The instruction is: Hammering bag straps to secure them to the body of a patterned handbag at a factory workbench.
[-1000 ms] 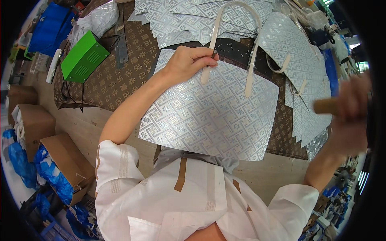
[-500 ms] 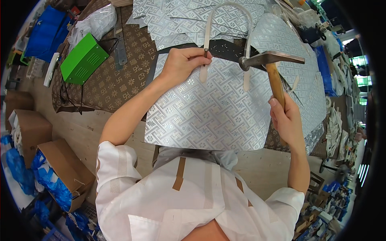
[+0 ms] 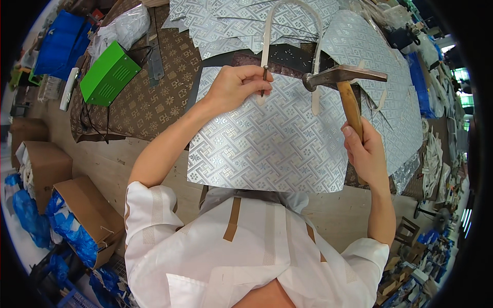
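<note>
My left hand (image 3: 237,88) pinches a thin dark metal punch (image 3: 265,75) between thumb and fingers. Its lower tip is over the left end of a cream handle strap (image 3: 267,37); I cannot tell if it touches. The strap arches away from me, and both its ends lie on a silver-grey patterned panel (image 3: 264,146) in front of me. In my right hand (image 3: 368,153) is a hammer (image 3: 351,105), gripped by its wooden handle. The metal head hangs to the right of the punch, near the strap's right end.
Patterned sheets (image 3: 226,31) are piled at the far side, with more (image 3: 390,113) on the right. Small pale bits lie on a dark board (image 3: 287,54) beyond the panel. A green metal box (image 3: 110,74) with cables stands left on the brown cloth (image 3: 169,102). Cardboard boxes (image 3: 87,215) sit lower left.
My left hand has come slightly nearer to me with the punch, toward the strap's left end. More of the punch shows. The hammer has barely moved.
</note>
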Tool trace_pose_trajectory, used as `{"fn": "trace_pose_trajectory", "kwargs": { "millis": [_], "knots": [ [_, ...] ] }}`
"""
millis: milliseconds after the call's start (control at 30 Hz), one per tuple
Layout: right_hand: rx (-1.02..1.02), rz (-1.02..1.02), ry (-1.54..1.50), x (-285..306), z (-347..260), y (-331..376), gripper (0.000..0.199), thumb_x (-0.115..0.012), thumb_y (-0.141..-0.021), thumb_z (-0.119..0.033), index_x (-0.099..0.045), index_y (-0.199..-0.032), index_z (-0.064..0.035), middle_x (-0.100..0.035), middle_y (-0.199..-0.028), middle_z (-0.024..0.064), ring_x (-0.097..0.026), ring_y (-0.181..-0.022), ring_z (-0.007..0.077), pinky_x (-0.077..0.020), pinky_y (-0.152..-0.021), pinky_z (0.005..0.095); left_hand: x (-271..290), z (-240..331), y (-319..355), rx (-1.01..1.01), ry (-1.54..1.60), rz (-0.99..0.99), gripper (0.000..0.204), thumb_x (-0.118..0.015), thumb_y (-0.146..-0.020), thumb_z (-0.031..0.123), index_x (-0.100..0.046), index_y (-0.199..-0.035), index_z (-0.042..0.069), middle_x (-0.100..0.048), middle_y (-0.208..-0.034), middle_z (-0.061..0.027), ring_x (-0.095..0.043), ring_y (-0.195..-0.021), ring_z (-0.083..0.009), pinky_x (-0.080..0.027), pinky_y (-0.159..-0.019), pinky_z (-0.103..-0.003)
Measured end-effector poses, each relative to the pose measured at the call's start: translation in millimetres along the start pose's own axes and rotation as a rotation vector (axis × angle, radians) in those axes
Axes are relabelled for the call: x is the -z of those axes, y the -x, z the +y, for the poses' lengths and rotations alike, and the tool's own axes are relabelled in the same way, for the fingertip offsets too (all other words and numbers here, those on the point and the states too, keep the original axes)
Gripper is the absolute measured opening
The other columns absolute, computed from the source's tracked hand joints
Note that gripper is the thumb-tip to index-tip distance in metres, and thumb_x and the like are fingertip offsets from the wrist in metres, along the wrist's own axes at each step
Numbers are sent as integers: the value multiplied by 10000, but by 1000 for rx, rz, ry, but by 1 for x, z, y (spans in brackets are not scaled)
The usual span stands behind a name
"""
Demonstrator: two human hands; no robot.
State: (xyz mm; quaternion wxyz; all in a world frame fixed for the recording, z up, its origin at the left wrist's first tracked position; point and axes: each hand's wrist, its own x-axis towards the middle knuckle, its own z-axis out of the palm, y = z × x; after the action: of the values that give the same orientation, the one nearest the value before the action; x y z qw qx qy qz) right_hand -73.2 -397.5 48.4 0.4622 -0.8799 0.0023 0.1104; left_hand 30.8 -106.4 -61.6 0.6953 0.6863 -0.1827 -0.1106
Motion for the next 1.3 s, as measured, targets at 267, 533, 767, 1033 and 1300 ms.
{"fn": "trace_pose_trajectory", "kwargs": {
  "millis": [267, 533, 767, 1033, 1300],
  "knots": [
    [15, -18, 12, -3, -2, -1, 177, -564, -995, -218, -557, -1016, -42, -456, -635, -54, -372, -473, 9, -288, -416, 183, 3, 0, 0, 20, 21, -24, 138, -633, -915, 45, -674, -1007, -50, -714, -842, -74, -673, -782, -97, -547, -723, -236],
    [87, -1, 80, -1, -24, -8, 168, -559, -990, -211, -573, -1032, -49, -440, -629, -77, -365, -473, 2, -279, -415, 187, 3, -3, 1, -11, -23, -43, 121, -644, -907, 48, -680, -985, -37, -715, -832, -70, -673, -784, -93, -542, -727, -229],
    [350, 308, -232, 37, -105, 6, 186, -524, -989, -197, -589, -1012, -25, -476, -604, -29, -415, -466, 39, -308, -419, 220, 1, 1, 2, -181, -284, -96, 107, -678, -874, 53, -693, -954, -16, -709, -788, -58, -666, -750, -74, -527, -689, -221],
    [87, -82, 298, 6, -15, -7, 131, -588, -954, -153, -548, -969, -29, -489, -625, -13, -452, -530, 67, -348, -475, 268, 2, 6, 2, -197, -307, 1, 64, -687, -857, 11, -698, -911, -22, -714, -798, -48, -664, -713, -98, -520, -666, -218],
    [30, 214, 2, 38, 24, 32, 112, -574, -974, -146, -546, -972, -38, -457, -624, -44, -412, -523, 32, -311, -457, 213, -39, 25, -49, -4, -25, -44, 117, -677, -877, 31, -682, -961, -50, -706, -801, -64, -675, -752, -105, -534, -679, -224]
  ]
}}
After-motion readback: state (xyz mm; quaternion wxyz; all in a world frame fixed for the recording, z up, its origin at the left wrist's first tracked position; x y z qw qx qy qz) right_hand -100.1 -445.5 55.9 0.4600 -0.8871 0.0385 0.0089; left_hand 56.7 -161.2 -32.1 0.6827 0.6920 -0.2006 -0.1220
